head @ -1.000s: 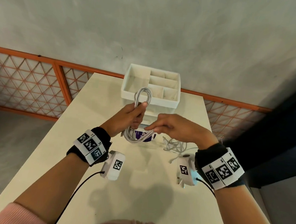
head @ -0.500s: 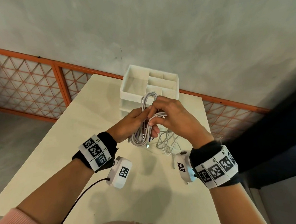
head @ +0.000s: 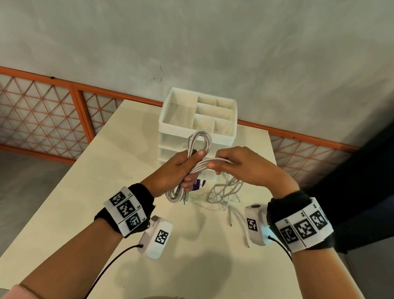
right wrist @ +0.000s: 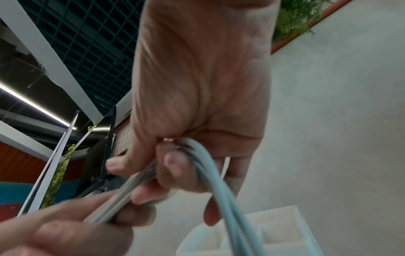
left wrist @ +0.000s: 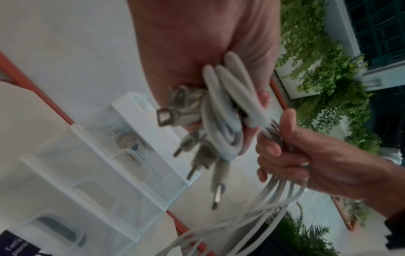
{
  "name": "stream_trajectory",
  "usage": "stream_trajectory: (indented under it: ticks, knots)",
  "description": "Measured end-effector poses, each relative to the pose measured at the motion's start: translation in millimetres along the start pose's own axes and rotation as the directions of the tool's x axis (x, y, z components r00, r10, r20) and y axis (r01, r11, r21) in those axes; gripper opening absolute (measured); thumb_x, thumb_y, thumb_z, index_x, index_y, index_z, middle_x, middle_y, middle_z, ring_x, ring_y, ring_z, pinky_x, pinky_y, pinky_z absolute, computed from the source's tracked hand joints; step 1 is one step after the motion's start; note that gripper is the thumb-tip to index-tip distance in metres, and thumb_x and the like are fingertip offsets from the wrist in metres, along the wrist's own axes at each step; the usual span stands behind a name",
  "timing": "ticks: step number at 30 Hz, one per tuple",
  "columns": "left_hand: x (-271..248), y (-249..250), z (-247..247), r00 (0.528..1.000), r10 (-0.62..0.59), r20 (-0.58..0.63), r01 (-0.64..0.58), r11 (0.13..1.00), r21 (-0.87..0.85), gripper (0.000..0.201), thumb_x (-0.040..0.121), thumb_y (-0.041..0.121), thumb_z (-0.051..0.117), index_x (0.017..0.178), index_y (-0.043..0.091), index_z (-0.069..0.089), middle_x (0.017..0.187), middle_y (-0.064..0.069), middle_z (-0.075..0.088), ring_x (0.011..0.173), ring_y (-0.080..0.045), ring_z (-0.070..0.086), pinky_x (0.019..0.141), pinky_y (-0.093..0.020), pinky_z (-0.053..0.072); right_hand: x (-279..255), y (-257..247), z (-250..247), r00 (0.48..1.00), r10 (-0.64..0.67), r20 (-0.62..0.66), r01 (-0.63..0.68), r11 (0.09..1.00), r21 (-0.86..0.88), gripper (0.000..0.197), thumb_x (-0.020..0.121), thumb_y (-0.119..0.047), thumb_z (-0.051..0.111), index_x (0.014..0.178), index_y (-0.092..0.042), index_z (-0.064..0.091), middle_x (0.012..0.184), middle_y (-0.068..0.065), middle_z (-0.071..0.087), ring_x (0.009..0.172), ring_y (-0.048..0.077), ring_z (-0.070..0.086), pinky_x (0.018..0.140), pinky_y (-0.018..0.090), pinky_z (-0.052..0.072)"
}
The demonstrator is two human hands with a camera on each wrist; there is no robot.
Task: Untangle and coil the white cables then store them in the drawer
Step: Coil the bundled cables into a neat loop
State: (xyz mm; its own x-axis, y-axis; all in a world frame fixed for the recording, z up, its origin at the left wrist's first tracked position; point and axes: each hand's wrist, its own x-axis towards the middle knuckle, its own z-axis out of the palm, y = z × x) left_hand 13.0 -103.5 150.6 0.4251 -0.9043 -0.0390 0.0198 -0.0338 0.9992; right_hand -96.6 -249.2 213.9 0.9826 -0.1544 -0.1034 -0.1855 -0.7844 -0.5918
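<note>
My left hand point(head: 183, 167) grips a coiled bundle of white cables point(head: 199, 141) upright above the table, its loops sticking out above and below the fist. The left wrist view shows the coil point(left wrist: 228, 107) and several plug ends point(left wrist: 217, 192) hanging from it. My right hand point(head: 234, 166) pinches the loose strands point(head: 214, 161) that run across from the coil; the right wrist view shows those strands point(right wrist: 210, 169) curled in its fingers. More tangled white cable point(head: 225, 193) lies on the table under the right hand. The white drawer unit point(head: 170, 114) stands behind.
The drawer unit point(left wrist: 92, 164) has clear drawers and an open tray top with several compartments. A purple-labelled item point(head: 199, 184) sits at its foot. The cream table point(head: 120, 167) ends at an orange lattice railing point(head: 42, 119) and a grey wall.
My right hand has drawn the loose strands out to the right and lower, away from the coil. The left hand keeps its grip on the coil, held about where it was.
</note>
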Motion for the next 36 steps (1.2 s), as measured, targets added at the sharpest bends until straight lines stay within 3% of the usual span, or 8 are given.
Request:
stream_trajectory:
  ticks: [3,6,12,17,21,29,33,36]
  knots:
    - [2.0,-2.0,2.4,0.999,-0.034,0.011,0.032,0.994,0.101,0.054,0.097,0.051,0.028,0.077,0.006,0.052,0.050,0.001,0.028,0.040,-0.012,0.027,0.046,-0.025,0.035,-0.3,-5.5,0.8,0.999,0.006,-0.040,-0.004,0.999,0.051,0.042,0.094,-0.042,0.051,0.075,-0.008,0.066,0.049,-0.008,0.044,0.046,0.006,0.039,0.049,0.014,0.031]
    - [1.5,0.6,5.6,0.992,-0.115,0.056,0.109,0.989,0.097,0.072,0.091,0.063,0.000,0.069,0.021,0.055,0.048,0.001,0.028,0.041,-0.011,0.024,0.045,-0.023,0.033,3.5,-11.9,4.3,0.992,-0.056,-0.117,0.062,0.997,0.046,0.031,0.096,-0.032,0.053,0.066,-0.023,0.059,0.047,-0.018,0.053,0.049,-0.001,0.049,0.056,0.009,0.035]
    - [-0.1,0.0,15.9,0.967,-0.211,0.144,0.201,0.976,0.079,0.078,0.083,0.071,-0.007,0.062,0.012,0.039,0.046,0.003,0.028,0.042,-0.012,0.019,0.047,-0.026,0.022,14.8,-18.5,6.3,0.944,-0.058,-0.325,0.117,0.980,0.164,0.013,0.090,-0.015,0.055,0.092,-0.016,0.042,0.052,0.019,0.055,0.041,0.017,0.045,0.050,0.028,0.042]
    - [-1.4,1.4,17.3,0.971,-0.184,0.151,0.149,0.965,0.214,0.063,0.085,0.072,0.033,0.069,0.012,0.045,0.053,0.000,0.029,0.044,-0.012,0.024,0.045,-0.023,0.026,29.5,-12.4,8.2,0.899,-0.073,-0.433,0.084,0.996,0.007,0.025,0.083,-0.015,0.059,0.097,-0.016,0.039,0.048,0.010,0.051,0.045,0.029,0.049,0.054,0.036,0.046]
    - [-1.0,0.3,18.5,0.979,-0.158,0.131,0.118,0.955,0.274,0.042,0.099,0.034,0.040,0.071,0.006,0.052,0.046,0.002,0.032,0.041,-0.012,0.027,0.045,-0.023,0.029,32.8,-8.5,11.0,0.893,-0.096,-0.441,0.083,0.995,-0.048,0.023,0.085,-0.022,0.059,0.097,-0.018,0.040,0.046,0.004,0.047,0.047,0.030,0.047,0.055,0.037,0.045]
    - [2.8,8.7,2.0,0.964,-0.185,0.192,0.113,0.936,0.333,0.041,0.099,0.034,0.043,0.065,0.011,0.042,0.041,0.009,0.033,0.037,-0.011,0.029,0.043,-0.022,0.031,35.7,10.3,10.2,0.918,-0.136,-0.372,0.054,0.973,-0.223,0.029,0.093,-0.033,0.049,0.071,-0.014,0.049,0.067,-0.003,0.047,0.061,0.017,0.048,0.067,0.042,0.048]
    - [0.8,5.9,-3.4,0.965,-0.169,0.202,0.112,0.957,0.269,0.039,0.099,0.029,0.043,0.064,0.013,0.038,0.047,0.007,0.032,0.039,-0.009,0.027,0.041,-0.019,0.030,35.9,12.4,6.1,0.976,0.125,-0.180,-0.129,0.992,-0.008,0.056,0.096,-0.046,0.043,0.051,-0.012,0.035,0.046,-0.003,0.038,0.040,0.007,0.035,0.054,0.030,0.034]
    - [-0.6,3.8,-8.9,0.980,-0.118,0.162,0.082,0.973,0.214,0.035,0.100,0.029,0.042,0.072,0.009,0.041,0.052,0.000,0.031,0.042,-0.012,0.027,0.043,-0.021,0.031,32.6,17.3,6.6,0.983,0.152,-0.098,-0.138,0.981,0.133,0.069,0.094,-0.063,0.028,0.056,-0.007,0.041,0.043,-0.001,0.038,0.046,0.015,0.039,0.066,0.029,0.037]
